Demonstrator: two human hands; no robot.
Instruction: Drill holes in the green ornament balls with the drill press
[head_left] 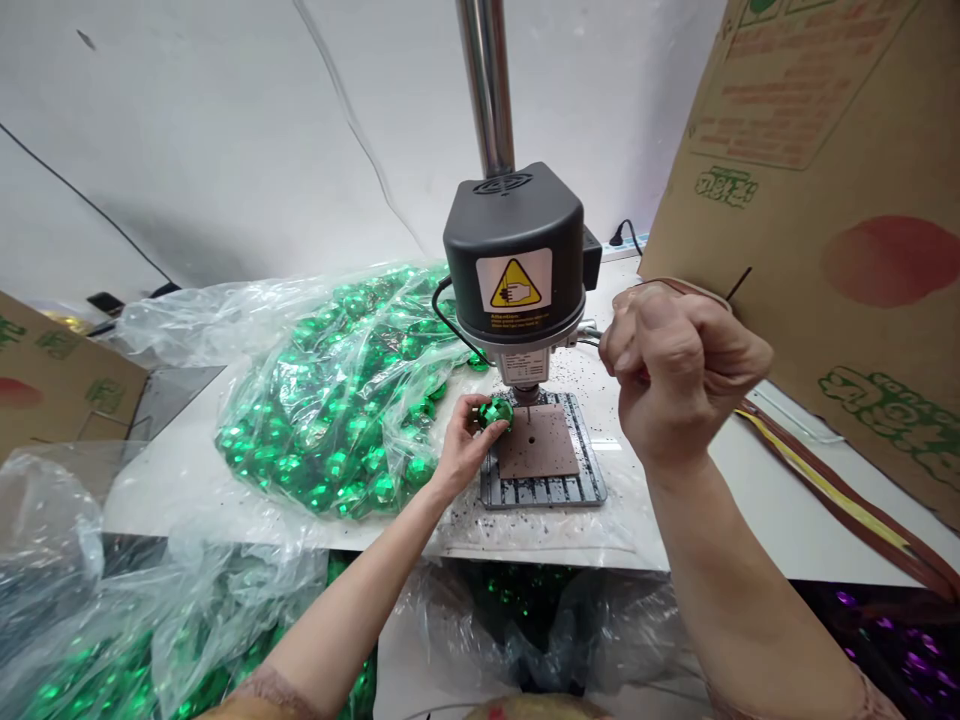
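Observation:
My left hand (pixel 466 440) pinches a shiny green faceted ball (pixel 496 413) between thumb and fingers. The ball is at the left edge of a brown board (pixel 551 455), beside the thin drill bit (pixel 528 412). The board has a dark hole and lies on the slotted metal base (pixel 592 490) of a small drill press (pixel 514 270). My right hand (pixel 679 365) is raised at the right of the machine, closed in a fist round its feed lever (pixel 589 335). Most of the lever is hidden behind the fingers.
A clear plastic bag (pixel 322 390) full of green balls lies left of the drill press. Cardboard boxes stand at right (pixel 795 240) and left (pixel 67 390). Dark shavings litter the white table (pixel 630 540). A brown and yellow strap (pixel 832 490) lies at right. More bagged balls sit below the table edge.

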